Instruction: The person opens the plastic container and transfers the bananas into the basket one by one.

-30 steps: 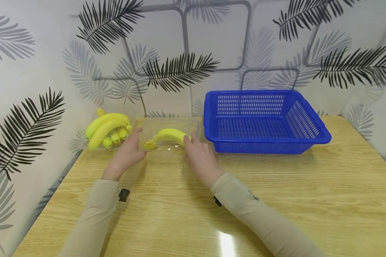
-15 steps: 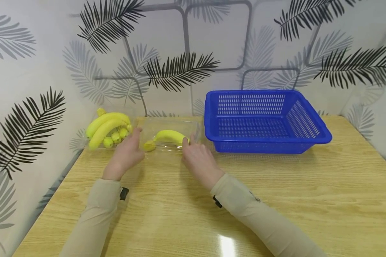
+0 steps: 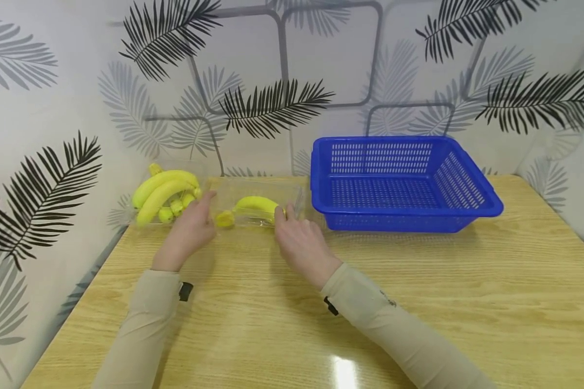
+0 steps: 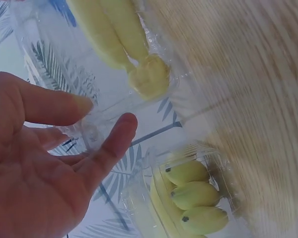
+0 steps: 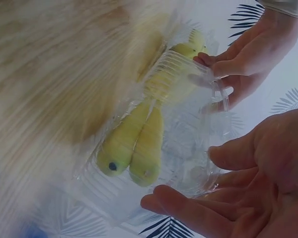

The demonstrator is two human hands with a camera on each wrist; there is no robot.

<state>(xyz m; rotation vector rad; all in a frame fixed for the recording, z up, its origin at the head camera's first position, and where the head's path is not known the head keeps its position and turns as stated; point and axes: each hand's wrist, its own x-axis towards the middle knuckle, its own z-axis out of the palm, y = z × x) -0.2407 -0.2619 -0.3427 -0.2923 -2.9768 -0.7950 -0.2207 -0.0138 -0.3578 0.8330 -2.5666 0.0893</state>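
Observation:
A clear plastic box [image 3: 289, 190] holding a pair of joined bananas [image 3: 255, 203] lies between my hands at the back of the table. My left hand [image 3: 187, 232] grips its left end, thumb on the wall and fingers around the edge. At the opposite end, my right hand [image 3: 305, 246] holds the box between thumb and fingers. In the right wrist view, both bananas [image 5: 146, 144] show through the ribbed plastic. Just beyond the left hand stands a second clear box [image 3: 201, 168] full of bananas [image 3: 163, 192]; the left wrist view shows several banana tips [image 4: 196, 193] in it.
A blue slotted plastic basket [image 3: 409, 213] stands at the back, right of the held box. The wooden table [image 3: 253, 324] meets a leaf-patterned wall covering [image 3: 321, 59] behind these things and on the left.
Both hands and the held box have shifted slightly left, toward the second box of bananas. The second box and the blue basket stay in place.

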